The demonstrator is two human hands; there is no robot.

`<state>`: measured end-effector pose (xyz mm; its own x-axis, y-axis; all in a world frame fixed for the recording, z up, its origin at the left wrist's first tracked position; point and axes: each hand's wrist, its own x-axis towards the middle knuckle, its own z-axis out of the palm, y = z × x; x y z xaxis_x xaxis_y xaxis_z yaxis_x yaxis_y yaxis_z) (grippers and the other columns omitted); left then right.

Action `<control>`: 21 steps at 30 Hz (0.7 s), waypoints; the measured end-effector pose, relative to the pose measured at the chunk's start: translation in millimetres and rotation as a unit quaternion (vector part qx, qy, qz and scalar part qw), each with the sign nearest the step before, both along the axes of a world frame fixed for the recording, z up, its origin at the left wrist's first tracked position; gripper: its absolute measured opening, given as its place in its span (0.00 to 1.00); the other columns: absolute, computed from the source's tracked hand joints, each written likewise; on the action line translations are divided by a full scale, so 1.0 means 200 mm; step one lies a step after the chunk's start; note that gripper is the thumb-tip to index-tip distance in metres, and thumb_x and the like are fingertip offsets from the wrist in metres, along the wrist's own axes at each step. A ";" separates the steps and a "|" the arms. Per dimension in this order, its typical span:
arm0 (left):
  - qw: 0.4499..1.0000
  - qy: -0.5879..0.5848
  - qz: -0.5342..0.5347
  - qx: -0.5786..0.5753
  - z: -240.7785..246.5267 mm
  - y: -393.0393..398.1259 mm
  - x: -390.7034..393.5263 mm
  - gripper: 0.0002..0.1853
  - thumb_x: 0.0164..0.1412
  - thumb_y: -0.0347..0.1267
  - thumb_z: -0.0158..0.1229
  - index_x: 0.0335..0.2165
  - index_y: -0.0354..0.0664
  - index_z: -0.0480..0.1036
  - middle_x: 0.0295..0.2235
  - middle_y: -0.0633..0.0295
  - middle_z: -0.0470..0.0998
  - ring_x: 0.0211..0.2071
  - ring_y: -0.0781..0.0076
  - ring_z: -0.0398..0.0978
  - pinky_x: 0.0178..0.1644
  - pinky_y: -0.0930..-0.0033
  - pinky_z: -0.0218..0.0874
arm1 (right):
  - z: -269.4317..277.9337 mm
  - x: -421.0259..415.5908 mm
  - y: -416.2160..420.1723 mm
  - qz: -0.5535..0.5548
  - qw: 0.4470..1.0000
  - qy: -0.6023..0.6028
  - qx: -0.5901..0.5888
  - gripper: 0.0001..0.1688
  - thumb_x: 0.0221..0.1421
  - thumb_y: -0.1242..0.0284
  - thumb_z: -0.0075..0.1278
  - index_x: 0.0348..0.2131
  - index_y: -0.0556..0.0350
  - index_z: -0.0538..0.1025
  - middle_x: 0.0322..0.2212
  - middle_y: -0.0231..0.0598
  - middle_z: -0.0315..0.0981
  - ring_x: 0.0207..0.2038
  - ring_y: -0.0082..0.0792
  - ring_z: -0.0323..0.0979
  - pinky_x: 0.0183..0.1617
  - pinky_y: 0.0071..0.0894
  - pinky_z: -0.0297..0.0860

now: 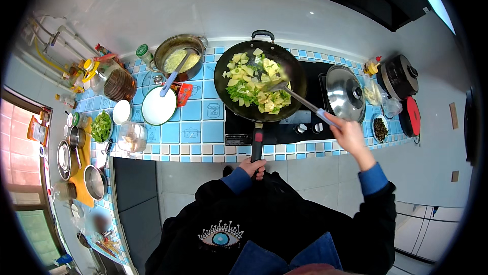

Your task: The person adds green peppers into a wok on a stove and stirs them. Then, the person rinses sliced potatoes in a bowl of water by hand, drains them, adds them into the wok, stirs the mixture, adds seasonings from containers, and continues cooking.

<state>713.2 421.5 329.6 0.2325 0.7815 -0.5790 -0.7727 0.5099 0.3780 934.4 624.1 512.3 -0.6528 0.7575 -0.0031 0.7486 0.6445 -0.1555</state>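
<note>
My left hand (253,168) grips the black handle of a large wok (225,101) that sits over the left side of a black gas hob (244,132). With my right hand (347,135) I hold a spatula (303,101) by its grey-blue handle. Its metal blade rests among pale sliced vegetable pieces (244,71) and chopped green leaves (239,92) in the wok. The pieces cover much of the wok's bottom, and a little haze hangs over its right part. A domed steel lid (341,93) with a black knob lies on the hob's right side.
Left of the wok stand a steel pot (164,46) with a ladle, a white plate (158,109), a bowl of chopped greens (101,126) and a glass jar (120,84). At the right are a small dish of dark food (380,128) and a black cooker (398,76).
</note>
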 end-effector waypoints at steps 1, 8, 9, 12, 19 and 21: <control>1.000 -0.006 -0.002 -0.002 -0.01 0.00 0.00 0.10 0.56 0.31 0.53 0.23 0.41 0.62 0.16 0.66 0.63 0.15 0.77 0.60 0.18 0.74 0.52 | 0.11 0.04 -0.01 0.016 1.000 0.006 -0.007 0.24 0.45 0.74 0.51 0.45 0.37 0.73 0.20 0.47 0.72 0.23 0.49 0.71 0.29 0.43 0.68; 1.000 -0.015 -0.010 -0.014 -0.02 0.00 -0.01 0.09 0.56 0.30 0.53 0.24 0.41 0.61 0.15 0.66 0.62 0.14 0.77 0.60 0.17 0.74 0.51 | 0.38 -0.01 0.06 0.086 0.984 -0.152 0.042 0.22 0.45 0.74 0.51 0.42 0.36 0.75 0.19 0.45 0.72 0.22 0.44 0.72 0.27 0.38 0.68; 1.000 -0.016 -0.008 -0.015 -0.02 0.00 -0.01 0.09 0.56 0.30 0.52 0.24 0.41 0.61 0.15 0.66 0.62 0.14 0.77 0.59 0.17 0.74 0.51 | 0.32 -0.04 0.11 0.098 0.982 -0.156 0.047 0.22 0.45 0.74 0.51 0.42 0.35 0.75 0.19 0.45 0.72 0.22 0.44 0.72 0.26 0.38 0.68; 1.000 -0.021 -0.006 -0.006 -0.03 0.00 0.00 0.09 0.56 0.30 0.53 0.25 0.41 0.61 0.16 0.66 0.63 0.14 0.77 0.60 0.17 0.74 0.51 | 0.10 -0.15 0.21 0.094 0.989 -0.095 0.070 0.22 0.46 0.73 0.50 0.44 0.36 0.74 0.19 0.44 0.72 0.23 0.44 0.72 0.27 0.40 0.69; 1.000 -0.015 0.003 0.001 0.00 -0.01 -0.01 0.10 0.56 0.31 0.53 0.24 0.42 0.61 0.16 0.66 0.64 0.14 0.77 0.60 0.17 0.74 0.51 | -0.04 -0.43 0.30 0.083 0.994 0.037 0.052 0.23 0.49 0.71 0.48 0.47 0.38 0.71 0.22 0.46 0.73 0.26 0.48 0.72 0.30 0.45 0.69; 1.000 -0.017 0.005 0.001 0.00 -0.01 -0.01 0.09 0.56 0.31 0.53 0.24 0.42 0.61 0.16 0.66 0.64 0.15 0.77 0.60 0.17 0.74 0.51 | -0.15 -0.51 0.31 0.075 0.994 0.066 0.049 0.23 0.49 0.71 0.47 0.47 0.38 0.70 0.22 0.47 0.73 0.26 0.48 0.72 0.31 0.47 0.69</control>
<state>711.8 419.7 330.1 0.2451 0.7845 -0.5696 -0.7903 0.5020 0.3513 831.9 685.6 482.2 -0.7481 0.6442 0.1592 0.6205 0.7641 -0.1763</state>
